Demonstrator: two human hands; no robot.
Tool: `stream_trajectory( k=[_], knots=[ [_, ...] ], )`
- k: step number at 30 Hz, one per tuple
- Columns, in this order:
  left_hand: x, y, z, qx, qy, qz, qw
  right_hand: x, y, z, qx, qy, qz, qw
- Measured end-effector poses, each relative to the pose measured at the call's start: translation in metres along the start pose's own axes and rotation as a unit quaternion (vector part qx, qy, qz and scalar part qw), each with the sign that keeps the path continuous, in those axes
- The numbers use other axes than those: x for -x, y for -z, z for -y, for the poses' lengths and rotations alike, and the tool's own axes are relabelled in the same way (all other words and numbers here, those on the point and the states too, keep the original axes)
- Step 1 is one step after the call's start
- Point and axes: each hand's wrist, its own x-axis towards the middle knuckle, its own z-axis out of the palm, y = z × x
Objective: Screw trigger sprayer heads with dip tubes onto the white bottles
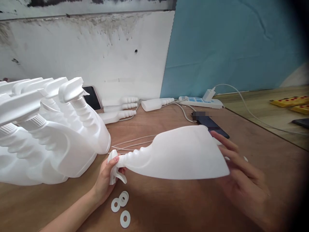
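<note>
A white spray bottle (pixel 183 154) lies on its side in the air above the table, its neck to the left and its broad base to the right. My left hand (pixel 106 175) is closed around the white trigger sprayer head (pixel 113 166) at the neck. Beside the base is my right hand (pixel 241 177), slightly blurred, its fingers stretched and apart. Whether its fingertips touch the bottle I cannot tell. Several flat white washers (pixel 125 219) lie on the table below my left hand. Small white bits show partly behind my right fingers.
Several white bottles with sprayer heads (pixel 79 122) stand crowded at the left. More white bottles without heads (pixel 156 104) lie along the wall. A power strip (pixel 200 101) with a charger, loose cables, a dark phone (pixel 212 126) and another phone (pixel 91 97) are at the back.
</note>
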Motion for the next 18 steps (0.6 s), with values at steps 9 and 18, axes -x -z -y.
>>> stream_trajectory(
  k=[9, 18],
  knots=[
    [0.000, 0.000, 0.000, -0.005, -0.002, 0.006, 1.000, -0.008, -0.002, -0.003, -0.013, 0.062, -0.009, 0.998],
    [-0.001, 0.000, -0.003, 0.035, 0.014, -0.026, 0.999, -0.003, -0.001, -0.007, -0.113, -0.009, 0.021, 0.993]
  ],
)
